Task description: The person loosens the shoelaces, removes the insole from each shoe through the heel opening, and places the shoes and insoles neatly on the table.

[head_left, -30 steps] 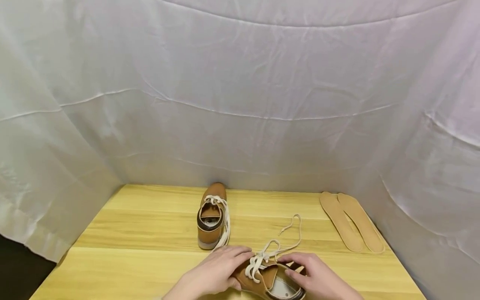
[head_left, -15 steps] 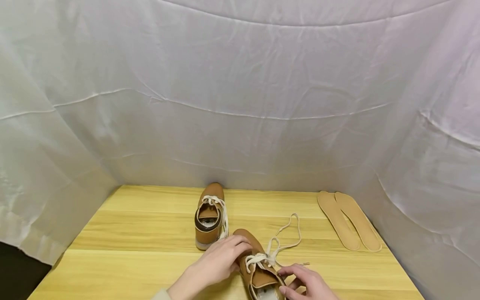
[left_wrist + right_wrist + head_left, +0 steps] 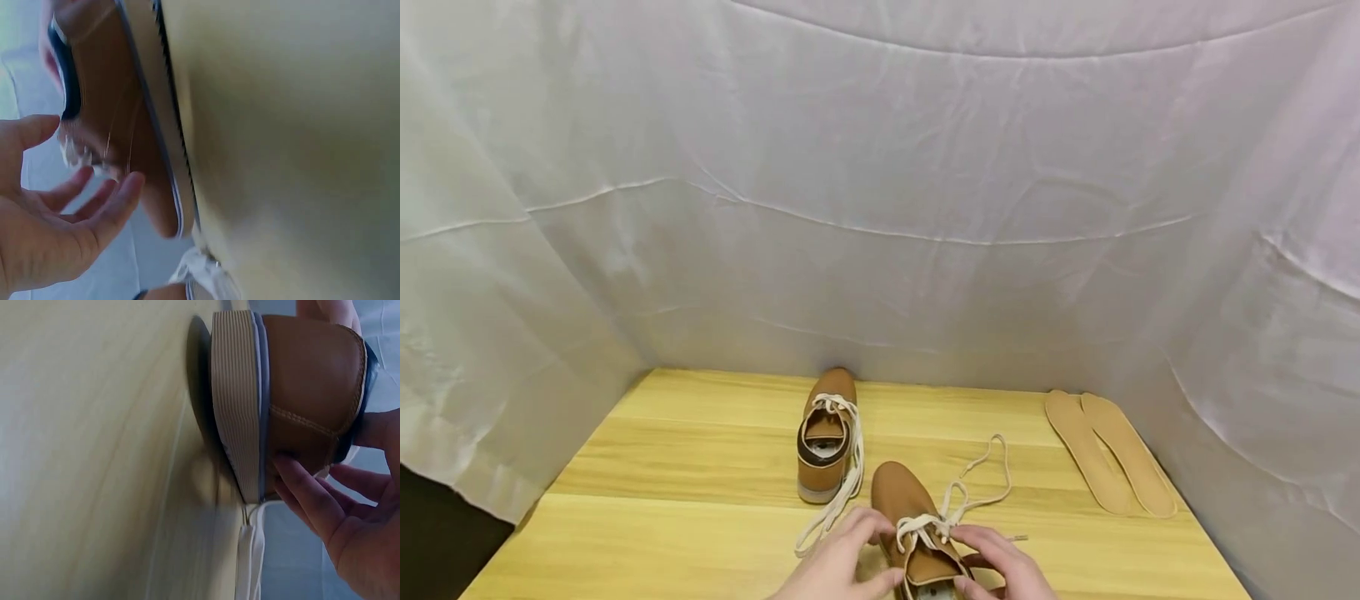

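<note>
A brown leather shoe (image 3: 901,495) with cream laces (image 3: 925,527) stands at the table's front, toe away from me. To its left is my left hand (image 3: 844,557); in the left wrist view its fingers (image 3: 128,194) are spread beside the shoe's side, thumb near the dark collar. Whether they touch cannot be told. My right hand (image 3: 1003,562) holds the shoe's right side, its thumb at the collar and its fingers (image 3: 306,494) against the outer leather in the right wrist view. The shoe's heel is cut off in the head view.
Another brown shoe (image 3: 822,475) stands behind and left, its long laces (image 3: 850,492) trailing toward my left hand. Two tan insoles (image 3: 1086,454) lie at the table's right. One loose lace (image 3: 1000,492) curls on the wooden table (image 3: 662,467). Grey cloth (image 3: 880,275) walls the back and sides.
The shoe has turned from lying sideways to pointing away from me. My left hand has come off its toe area to its left side, with fingers spread. My right hand stays at the collar.
</note>
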A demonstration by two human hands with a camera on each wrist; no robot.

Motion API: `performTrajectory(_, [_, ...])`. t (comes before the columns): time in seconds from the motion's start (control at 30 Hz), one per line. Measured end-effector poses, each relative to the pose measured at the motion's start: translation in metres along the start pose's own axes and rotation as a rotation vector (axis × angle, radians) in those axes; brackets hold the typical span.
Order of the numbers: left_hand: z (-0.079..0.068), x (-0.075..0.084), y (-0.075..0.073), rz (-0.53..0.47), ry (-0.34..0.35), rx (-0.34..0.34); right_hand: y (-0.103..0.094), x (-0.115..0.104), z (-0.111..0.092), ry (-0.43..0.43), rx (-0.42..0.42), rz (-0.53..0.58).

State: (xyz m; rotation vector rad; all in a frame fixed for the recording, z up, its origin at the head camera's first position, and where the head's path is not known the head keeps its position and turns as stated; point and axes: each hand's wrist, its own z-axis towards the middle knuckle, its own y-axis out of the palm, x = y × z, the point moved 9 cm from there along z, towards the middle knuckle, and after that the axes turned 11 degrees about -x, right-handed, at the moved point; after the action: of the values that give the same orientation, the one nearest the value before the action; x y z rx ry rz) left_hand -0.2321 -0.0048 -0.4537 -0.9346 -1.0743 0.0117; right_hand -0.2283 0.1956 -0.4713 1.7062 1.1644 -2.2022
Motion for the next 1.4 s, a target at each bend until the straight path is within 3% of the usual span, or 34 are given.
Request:
performTrajectory(0.23, [-0.003, 0.001, 0.022, -0.299, 0.009, -0.042, 0.004, -0.014, -0.008, -0.23, 0.245, -0.328])
performTrajectory(0.33, [0.0, 0.0, 0.022, -0.348, 0.002, -0.042, 0.006, -0.017, -0.008, -0.264, 0.315, -0.396])
performTrajectory(0.5, [0.008, -0.006, 0.015, -0.344, -0.048, -0.012, 0.003, -0.013, 0.005, -0.148, 0.318, -0.346])
performTrajectory(0.63, [0.019, -0.014, 0.004, -0.293, -0.092, 0.069, -0.005, -0.005, 0.025, 0.024, 0.307, -0.253])
performTrajectory(0.73, [0.033, -0.024, -0.007, -0.24, -0.121, 0.131, -0.015, 0.003, 0.042, 0.102, 0.337, -0.17])
performTrajectory(0.87, [0.055, -0.037, -0.02, -0.14, -0.138, 0.19, -0.026, 0.011, 0.066, 0.115, 0.381, -0.102])
performTrajectory(1.07, [0.082, -0.054, -0.037, -0.012, -0.195, 0.266, -0.042, 0.024, 0.102, 0.131, 0.384, -0.138])
performTrajectory(1.4, [0.106, -0.075, -0.055, -0.03, -0.294, 0.351, -0.054, 0.037, 0.141, 0.18, 0.4, -0.175])
